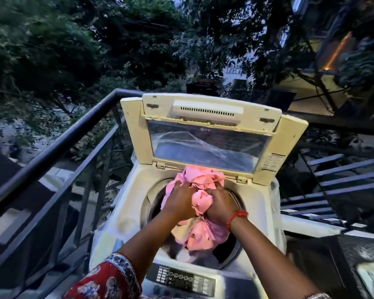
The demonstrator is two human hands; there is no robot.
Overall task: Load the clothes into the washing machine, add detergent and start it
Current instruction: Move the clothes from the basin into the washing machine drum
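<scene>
Both hands meet over the round mouth of a top-loading washing machine [136, 214], and between them sits a bundle of pink clothes [200, 184] that fills most of the opening. The left hand [179, 202] lies on the left side of the bundle with its fingers close together and bent over the cloth, the tips sunk into the folds near the far edge, so the fabric rises beyond and under them. The right hand [219, 203] grips the right side: its fingers are curled round a knot of pink cloth that bulges out between the two hands, and more cloth trails from under its palm toward the near rim of the drum. A red thread bracelet [236, 219] circles the right wrist, and a red patterned sleeve [104, 279] covers the left forearm near the bottom edge. Under the pink bundle a pale cream piece and some dark grey fabric show inside the drum. The lid [209, 134] stands raised at the back, its clear window facing the camera. The control panel [186, 280] runs along the near edge of the machine, below the arms. A dark metal railing [58, 143] slants past on the left, with trees [52, 39] beyond it, and barred steps [337, 180] lie to the right.
</scene>
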